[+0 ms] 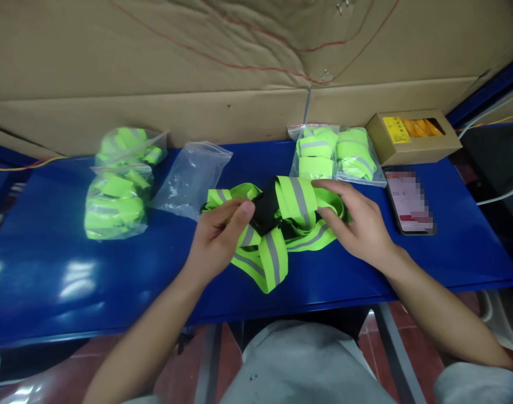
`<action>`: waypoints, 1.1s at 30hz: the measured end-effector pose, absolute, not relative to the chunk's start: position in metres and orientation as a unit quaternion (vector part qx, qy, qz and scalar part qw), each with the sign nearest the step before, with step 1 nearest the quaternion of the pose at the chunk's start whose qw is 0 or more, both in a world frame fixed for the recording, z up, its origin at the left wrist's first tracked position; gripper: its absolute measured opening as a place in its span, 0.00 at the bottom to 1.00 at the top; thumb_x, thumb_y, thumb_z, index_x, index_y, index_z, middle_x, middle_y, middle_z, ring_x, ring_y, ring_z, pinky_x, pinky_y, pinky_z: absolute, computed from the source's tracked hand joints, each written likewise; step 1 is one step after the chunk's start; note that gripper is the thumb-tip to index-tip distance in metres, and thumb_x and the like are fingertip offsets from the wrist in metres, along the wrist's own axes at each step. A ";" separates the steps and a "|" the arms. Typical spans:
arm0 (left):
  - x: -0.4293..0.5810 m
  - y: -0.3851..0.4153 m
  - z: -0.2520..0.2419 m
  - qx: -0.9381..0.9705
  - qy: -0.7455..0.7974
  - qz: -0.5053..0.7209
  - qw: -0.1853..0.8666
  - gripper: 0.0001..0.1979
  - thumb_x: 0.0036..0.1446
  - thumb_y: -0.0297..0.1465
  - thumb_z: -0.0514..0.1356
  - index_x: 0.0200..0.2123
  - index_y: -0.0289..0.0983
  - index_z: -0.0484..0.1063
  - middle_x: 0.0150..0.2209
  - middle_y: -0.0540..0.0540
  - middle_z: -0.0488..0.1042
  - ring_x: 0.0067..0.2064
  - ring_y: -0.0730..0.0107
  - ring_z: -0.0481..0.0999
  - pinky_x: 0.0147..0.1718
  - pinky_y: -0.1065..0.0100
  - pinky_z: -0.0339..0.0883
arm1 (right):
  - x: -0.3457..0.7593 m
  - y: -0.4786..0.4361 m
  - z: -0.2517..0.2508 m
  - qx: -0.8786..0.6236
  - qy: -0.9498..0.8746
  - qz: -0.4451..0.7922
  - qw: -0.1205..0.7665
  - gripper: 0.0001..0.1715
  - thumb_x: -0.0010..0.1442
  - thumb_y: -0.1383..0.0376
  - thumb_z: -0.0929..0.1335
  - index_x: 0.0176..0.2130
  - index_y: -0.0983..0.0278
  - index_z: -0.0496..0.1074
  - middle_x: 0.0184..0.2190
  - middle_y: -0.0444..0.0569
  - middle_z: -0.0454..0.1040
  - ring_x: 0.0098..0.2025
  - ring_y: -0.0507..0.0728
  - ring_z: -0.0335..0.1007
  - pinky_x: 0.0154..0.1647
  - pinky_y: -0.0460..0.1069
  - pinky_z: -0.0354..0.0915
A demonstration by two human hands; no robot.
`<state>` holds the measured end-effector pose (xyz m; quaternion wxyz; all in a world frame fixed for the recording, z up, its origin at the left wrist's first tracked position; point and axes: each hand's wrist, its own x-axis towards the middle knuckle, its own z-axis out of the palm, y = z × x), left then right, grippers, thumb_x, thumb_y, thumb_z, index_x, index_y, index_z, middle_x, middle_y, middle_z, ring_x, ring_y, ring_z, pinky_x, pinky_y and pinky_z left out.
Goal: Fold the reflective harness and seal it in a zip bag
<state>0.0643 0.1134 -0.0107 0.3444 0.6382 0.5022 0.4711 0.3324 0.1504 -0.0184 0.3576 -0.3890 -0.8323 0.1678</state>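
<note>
A neon-yellow reflective strap (275,261) with a grey stripe lies in loose loops over the front middle of the blue table. My left hand (218,233) pinches it, thumb on top, beside a black piece (265,210) that is part of the bundle. On the other side, my right hand (357,221) grips the strap's looped right end between thumb and fingers. Behind my left hand lies a clear zip bag (193,177), flat and without strap in it.
Bagged yellow straps (115,205) are stacked at left; more bagged straps (317,151) lie at the back right. A cardboard box (416,137) with a window stands by the cardboard wall (155,120). A phone (410,202) lies in front of the box on the blue table (164,292).
</note>
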 end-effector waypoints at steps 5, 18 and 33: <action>0.063 0.111 -0.011 0.596 0.517 0.445 0.423 0.28 0.73 0.36 0.59 0.21 0.38 0.51 0.21 0.54 0.46 0.22 0.76 0.44 0.21 0.67 0.43 | 0.335 0.150 -0.018 -0.418 -0.814 0.148 0.375 0.21 0.74 0.64 0.66 0.63 0.56 0.72 0.59 0.52 0.81 0.61 0.64 0.79 0.59 0.58 0.74; 0.066 0.108 -0.018 0.773 0.420 0.342 0.330 0.06 0.67 0.31 0.65 0.45 0.39 0.75 0.42 0.45 0.81 0.42 0.63 0.82 0.40 0.66 0.74 | 0.327 0.142 -0.019 -0.317 -0.828 0.288 0.362 0.25 0.69 0.72 0.65 0.61 0.56 0.73 0.57 0.48 0.82 0.56 0.58 0.81 0.56 0.52 0.76; 0.040 0.017 -0.008 0.848 0.401 0.342 -0.046 0.09 0.63 0.22 0.61 0.35 0.43 0.73 0.47 0.50 0.86 0.52 0.58 0.85 0.52 0.53 0.71 | 0.335 0.164 -0.028 -0.309 -0.810 0.365 0.339 0.27 0.76 0.57 0.66 0.70 0.52 0.64 0.69 0.56 0.64 0.65 0.61 0.72 0.66 0.60 0.71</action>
